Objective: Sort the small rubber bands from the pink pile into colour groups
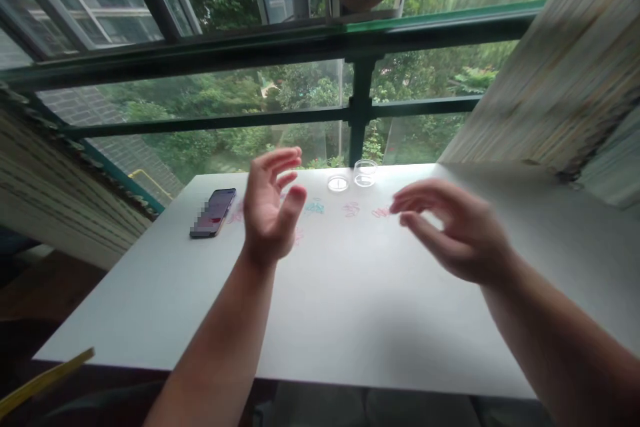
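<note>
My left hand (273, 207) is raised above the table, palm turned inward, with thumb and fingers apart and nothing between them. On the right, my right hand (450, 230) hovers with curved fingers, the thumb tip close to the fingertips; it is slightly blurred and no held thing shows. Small clusters of thin coloured loops lie on the table: a teal cluster (315, 207), a pink cluster (351, 209) and a red cluster (381, 212) near my right fingertips. More pinkish clusters are partly hidden behind my left hand. Their exact kind is too small to tell.
A clear round lid or shallow dish (339, 183) and a clear round container (365, 175) stand at the back edge of the white table (350, 320). A phone (214, 213) lies at the left. Behind are a green railing (250, 121), windows and a curtain (540, 67).
</note>
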`<state>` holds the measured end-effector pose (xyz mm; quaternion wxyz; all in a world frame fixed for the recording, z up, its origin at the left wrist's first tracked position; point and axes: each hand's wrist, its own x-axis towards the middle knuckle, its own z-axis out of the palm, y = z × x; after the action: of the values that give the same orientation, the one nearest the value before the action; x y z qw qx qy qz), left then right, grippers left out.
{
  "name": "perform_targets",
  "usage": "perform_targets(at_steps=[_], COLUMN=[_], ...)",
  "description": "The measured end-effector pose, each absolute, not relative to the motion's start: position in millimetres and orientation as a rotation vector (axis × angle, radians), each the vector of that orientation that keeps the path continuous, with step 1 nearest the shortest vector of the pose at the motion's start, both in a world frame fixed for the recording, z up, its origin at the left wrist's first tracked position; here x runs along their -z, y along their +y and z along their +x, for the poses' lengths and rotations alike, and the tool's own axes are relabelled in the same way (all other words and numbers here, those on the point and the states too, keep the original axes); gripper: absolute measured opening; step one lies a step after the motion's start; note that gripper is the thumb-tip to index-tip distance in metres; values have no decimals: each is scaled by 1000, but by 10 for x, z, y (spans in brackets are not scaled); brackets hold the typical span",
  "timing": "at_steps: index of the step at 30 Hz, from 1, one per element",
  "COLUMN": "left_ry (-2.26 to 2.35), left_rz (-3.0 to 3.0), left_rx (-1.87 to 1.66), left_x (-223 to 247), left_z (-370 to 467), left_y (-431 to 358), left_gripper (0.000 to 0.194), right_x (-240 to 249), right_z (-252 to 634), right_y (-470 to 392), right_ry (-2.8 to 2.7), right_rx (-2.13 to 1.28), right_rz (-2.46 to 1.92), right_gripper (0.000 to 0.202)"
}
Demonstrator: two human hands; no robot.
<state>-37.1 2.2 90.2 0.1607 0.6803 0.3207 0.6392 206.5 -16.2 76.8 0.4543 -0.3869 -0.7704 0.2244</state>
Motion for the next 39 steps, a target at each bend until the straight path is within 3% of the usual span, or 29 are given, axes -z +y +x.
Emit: perform_targets(at_steps=[5,8,10,16,23,28,39], left_ry=[1895,2286,2364,2440,2387,2270,2097], left_rz=[2018,1893,1883,1925,2209,2403,2529], left_rx=[-1423,-1157,-1015,-827,-595,-216,223], left_x=[-115,177,244,201,92,-56,-337], left_z=[-1022,-1404,-1514,-1335,-1120,-1133,-1172], left_y=[654,734,706,686,896,1026,1174], left_gripper=[22,23,24,26,28,29,22], right_x=[-185,95,180,198,212,183,176], right_z=[1805,1709,1695,1751,1777,1790,1791], right_y=[152,270,281,226,263,253,249], right_ry=[-2117,-2014,-1911,-2017,-1971,-1979,-1986], right_rx=[-1006,-1180,-1123,-939,-1110,-1105,-1096], right_rz=[-1188,-1241,-1266,-1233,-1179,-1154,-1127], right_gripper=[11,12,13,13,13,13,12])
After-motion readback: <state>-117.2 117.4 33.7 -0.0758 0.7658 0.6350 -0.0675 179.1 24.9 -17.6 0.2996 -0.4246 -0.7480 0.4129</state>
